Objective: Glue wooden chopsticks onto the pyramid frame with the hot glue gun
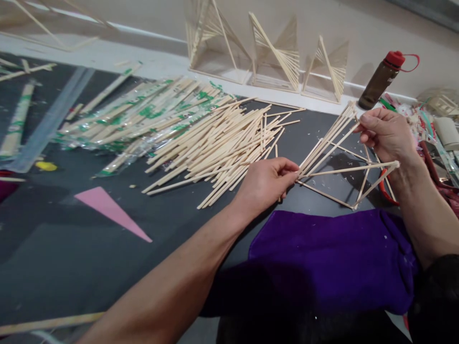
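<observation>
A frame of thin wooden sticks (325,194) stands on the dark table, with several sticks fanned close together along its left side. My left hand (267,181) pinches the frame's lower left corner, where the fanned sticks meet. Up at the far end of the fan, my right hand (389,131) is closed with thumb and fingertips on a stick's upper end. Just left of the frame lies a pile of loose wooden sticks (222,148). A red scissor-like handle (384,188) shows partly behind the frame, under my right forearm.
Against the wall stand stick models with twisted fans (276,50) and a dark bottle (379,81) with a red cap. Plastic-wrapped stick packs (143,112) lie left of the pile. A pink triangle (113,210) is nearer. Purple cloth (330,258) covers the table's front edge.
</observation>
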A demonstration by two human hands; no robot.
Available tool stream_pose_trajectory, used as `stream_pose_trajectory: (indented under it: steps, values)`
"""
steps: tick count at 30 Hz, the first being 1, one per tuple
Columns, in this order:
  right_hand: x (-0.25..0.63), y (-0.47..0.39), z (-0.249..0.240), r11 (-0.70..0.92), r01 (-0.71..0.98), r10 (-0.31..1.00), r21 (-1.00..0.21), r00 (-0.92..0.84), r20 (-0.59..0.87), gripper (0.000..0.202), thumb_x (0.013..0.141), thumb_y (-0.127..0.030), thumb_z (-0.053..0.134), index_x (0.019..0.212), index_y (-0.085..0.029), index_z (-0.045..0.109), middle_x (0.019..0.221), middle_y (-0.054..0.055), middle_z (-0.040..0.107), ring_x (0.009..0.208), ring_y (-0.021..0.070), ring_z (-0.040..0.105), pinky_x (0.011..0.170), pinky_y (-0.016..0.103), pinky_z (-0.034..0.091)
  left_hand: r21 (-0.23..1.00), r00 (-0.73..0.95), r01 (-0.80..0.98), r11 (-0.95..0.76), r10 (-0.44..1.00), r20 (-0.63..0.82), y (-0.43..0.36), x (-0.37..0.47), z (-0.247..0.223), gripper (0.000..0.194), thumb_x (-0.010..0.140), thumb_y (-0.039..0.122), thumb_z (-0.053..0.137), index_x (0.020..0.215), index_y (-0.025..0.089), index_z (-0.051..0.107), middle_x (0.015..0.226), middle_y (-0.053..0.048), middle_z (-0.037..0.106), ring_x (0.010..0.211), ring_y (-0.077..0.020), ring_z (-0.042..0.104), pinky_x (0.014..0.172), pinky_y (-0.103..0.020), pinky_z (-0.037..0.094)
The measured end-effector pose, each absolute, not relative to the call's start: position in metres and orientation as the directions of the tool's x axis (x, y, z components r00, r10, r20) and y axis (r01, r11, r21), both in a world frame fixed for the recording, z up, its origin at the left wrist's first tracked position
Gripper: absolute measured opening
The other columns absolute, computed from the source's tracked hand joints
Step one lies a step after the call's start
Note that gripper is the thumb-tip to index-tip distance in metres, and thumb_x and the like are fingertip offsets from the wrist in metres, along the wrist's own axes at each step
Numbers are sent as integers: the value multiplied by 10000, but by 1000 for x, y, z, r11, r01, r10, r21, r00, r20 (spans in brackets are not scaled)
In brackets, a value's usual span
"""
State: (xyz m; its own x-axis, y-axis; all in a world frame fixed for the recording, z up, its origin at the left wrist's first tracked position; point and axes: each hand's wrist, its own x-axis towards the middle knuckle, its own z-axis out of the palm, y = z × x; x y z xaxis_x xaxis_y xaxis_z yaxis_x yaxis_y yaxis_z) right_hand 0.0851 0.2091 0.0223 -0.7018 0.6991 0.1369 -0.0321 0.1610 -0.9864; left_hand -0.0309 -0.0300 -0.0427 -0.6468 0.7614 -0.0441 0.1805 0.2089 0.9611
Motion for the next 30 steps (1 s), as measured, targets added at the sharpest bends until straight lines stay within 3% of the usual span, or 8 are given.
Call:
stream_pose_trajectory:
  steps: [3,11,17,22,30]
  values:
    - [86,210,21,209,5,670,-978,-729,140,317,782,-376,834,707,-197,584,617,9,660,435,84,568,335,182,310,941,-639,245,234,769,-25,-30,-29,-42,148,785,285,696,849,164,751,562,3,660,394,-107,536,410,-220,409]
    - [85,208,20,214,28,686,-976,-716,130,273,829,-308,800,695,-191,593,635,25,674,442,78,567,341,187,322,834,-606,514,198,772,190,-30,-27,-46,137,808,270,658,830,198,772,692,-27,736,646,-164,664,596,-261,510]
    - [85,207,20,215,30,691,-976,-711,130,280,814,-313,809,678,-187,598,628,28,670,443,78,563,341,185,323,730,-523,670,134,782,337,-28,-26,-51,113,829,240,662,832,198,767,816,-35,765,725,-161,684,730,-289,537]
    - [84,209,14,240,33,697,-970,-702,148,278,805,-338,810,695,-183,608,649,41,681,450,89,585,338,196,335,672,-499,725,149,786,365,-28,-26,-53,119,849,226,645,847,198,761,825,-34,765,732,-163,687,735,-292,536]
    - [86,214,8,400,-27,666,-916,-678,310,148,794,-265,737,708,-166,669,648,43,690,435,72,547,337,192,334,612,-484,766,195,802,351,-29,-28,-53,143,865,250,618,867,215,756,830,-24,772,752,-185,709,744,-297,535]
